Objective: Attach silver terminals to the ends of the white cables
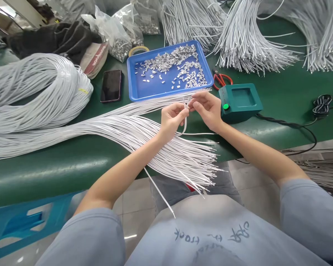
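Over the front of the green table, my left hand (172, 120) is closed in a pinch around a white cable (185, 125). The cable bends in a loop below the fingers, and its split end points upward. Close against it, the fingertips of my right hand (209, 111) are pinched at the thin wires of that end; whether a small part is between them is too small to tell. Under my left forearm lies a fanned bundle of white cables (183, 159), tips toward the right. A second bundle (133, 108) runs behind my hands, along the blue tray (133, 96).
Small metal terminals (166, 61) lie in the tray. Right of it are red-handled pliers (223, 79) and a green device (242, 103) with a black cord (302, 125). A phone (111, 85), coiled cables (39, 92), bagged parts (120, 48) and grey cable bundles (244, 48) surround the workspace.
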Motion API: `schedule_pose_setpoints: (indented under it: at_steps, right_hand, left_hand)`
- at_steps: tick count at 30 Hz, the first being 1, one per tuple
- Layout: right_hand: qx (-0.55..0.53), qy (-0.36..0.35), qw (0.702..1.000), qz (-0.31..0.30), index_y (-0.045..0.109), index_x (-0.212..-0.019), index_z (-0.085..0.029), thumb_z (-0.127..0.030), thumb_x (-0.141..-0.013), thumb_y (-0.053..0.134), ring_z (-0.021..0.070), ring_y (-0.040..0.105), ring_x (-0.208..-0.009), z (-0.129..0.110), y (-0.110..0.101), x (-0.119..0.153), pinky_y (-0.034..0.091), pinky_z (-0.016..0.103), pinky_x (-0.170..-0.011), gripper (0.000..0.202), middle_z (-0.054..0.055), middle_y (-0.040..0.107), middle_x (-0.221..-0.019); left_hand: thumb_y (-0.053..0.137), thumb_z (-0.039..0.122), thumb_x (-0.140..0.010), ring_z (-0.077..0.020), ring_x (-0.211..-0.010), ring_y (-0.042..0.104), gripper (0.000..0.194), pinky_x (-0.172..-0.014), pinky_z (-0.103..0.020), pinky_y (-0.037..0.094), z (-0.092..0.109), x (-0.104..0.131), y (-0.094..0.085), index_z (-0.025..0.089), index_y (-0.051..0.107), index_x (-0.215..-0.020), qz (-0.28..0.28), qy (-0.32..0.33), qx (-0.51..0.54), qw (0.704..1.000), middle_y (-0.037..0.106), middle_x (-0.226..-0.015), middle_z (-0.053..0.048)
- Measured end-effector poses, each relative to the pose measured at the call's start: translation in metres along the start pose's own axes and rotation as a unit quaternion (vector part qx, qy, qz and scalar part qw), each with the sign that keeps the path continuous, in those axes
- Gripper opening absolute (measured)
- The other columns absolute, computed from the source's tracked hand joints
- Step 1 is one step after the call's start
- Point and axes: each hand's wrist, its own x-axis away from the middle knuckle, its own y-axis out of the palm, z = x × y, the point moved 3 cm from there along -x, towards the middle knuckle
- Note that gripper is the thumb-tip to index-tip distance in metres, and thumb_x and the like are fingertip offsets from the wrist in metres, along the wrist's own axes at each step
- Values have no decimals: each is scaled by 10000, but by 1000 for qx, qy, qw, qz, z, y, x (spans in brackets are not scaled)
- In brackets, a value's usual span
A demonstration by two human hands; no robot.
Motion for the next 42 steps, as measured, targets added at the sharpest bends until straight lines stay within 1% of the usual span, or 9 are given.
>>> schedule_pose_setpoints:
  at_steps: [9, 16, 20, 24, 27, 30, 34, 39, 42]
  right_hand:
    - [26, -10, 1000, 11, 503, -780, -240, -546, -871, 569, 120, 664, -692, 0, -2, -3, 583, 272, -625, 326, -30, 604, -692]
    - [29, 30, 997, 59, 443, -842, -258, -580, -912, 423, 162, 653, -820, -1, -9, -8, 580, 301, -627, 330, 5, 570, -796]
    - [3, 86, 996, 19, 463, -915, -258, -516, -957, 252, 181, 639, -976, -5, -10, -14, 600, 349, -773, 336, 57, 603, -951]
    - [-18, 107, 994, 19, 483, -917, -243, -509, -958, 247, 180, 621, -1072, -16, -13, -19, 558, 358, -937, 358, 68, 627, -1017]
    - [-63, 90, 993, 41, 509, -887, -248, -455, -937, 319, 181, 628, -1043, -22, -16, -21, 543, 347, -963, 286, 72, 644, -1001]
    - [-102, 74, 991, 47, 532, -873, -227, -444, -908, 377, 176, 637, -970, -19, -17, -22, 552, 338, -915, 269, 72, 637, -946]
    - [-140, 76, 987, -17, 562, -898, -189, -517, -881, 462, 151, 630, -870, -11, -11, -20, 570, 285, -789, 343, 48, 617, -854]
    - [-121, 187, 971, -93, 564, -830, -208, -635, -887, 458, 127, 611, -711, 1, -1, -16, 554, 232, -596, 444, 17, 617, -743]
    - [-117, 202, 965, -120, 571, -796, -189, -614, -898, 467, 94, 587, -616, 6, 5, -14, 507, 187, -512, 450, 5, 607, -690]
  left_hand:
    - [807, 496, -661, -17, -383, 434, 352, -366, -162, 336, 0, -1, 1, 171, 674, -676, 12, -11, 5, 1000, 609, -585, 34]
    - [813, 478, -655, -66, -561, 563, 351, -519, -181, 455, -1, 2, 6, 157, 722, -762, -33, -30, -56, 997, 670, -654, -5]
    - [811, 449, -663, -91, -622, 599, 347, -535, -190, 458, -6, 1, 6, 154, 734, -828, -40, -60, -64, 995, 698, -716, -23]
    - [784, 367, -691, -108, -647, 613, 283, -583, -214, 482, -8, 2, 9, 140, 739, -854, -80, -79, -111, 987, 716, -755, -40]
    - [706, 289, -752, -104, -594, 582, 182, -568, -224, 464, -5, 8, 16, 141, 749, -849, -157, -53, -227, 960, 708, -727, -40]
    - [612, 247, -822, -125, -638, 605, 168, -600, -241, 454, -1, 17, 24, 163, 757, -817, -235, 44, -376, 895, 703, -739, -47]
    - [504, 227, -897, -167, -790, 665, 257, -665, -256, 461, 3, 29, 31, 189, 757, -864, -316, 135, -460, 819, 721, -835, -65]
    - [548, 208, -855, -151, -743, 669, 206, -659, -238, 449, 13, 34, 34, 204, 751, -825, -389, 101, -437, 805, 732, -818, -29]
    - [576, 188, -813, -136, -717, 666, 184, -662, -225, 441, 21, 32, 34, 214, 758, -813, -424, 51, -416, 803, 743, -830, -7]
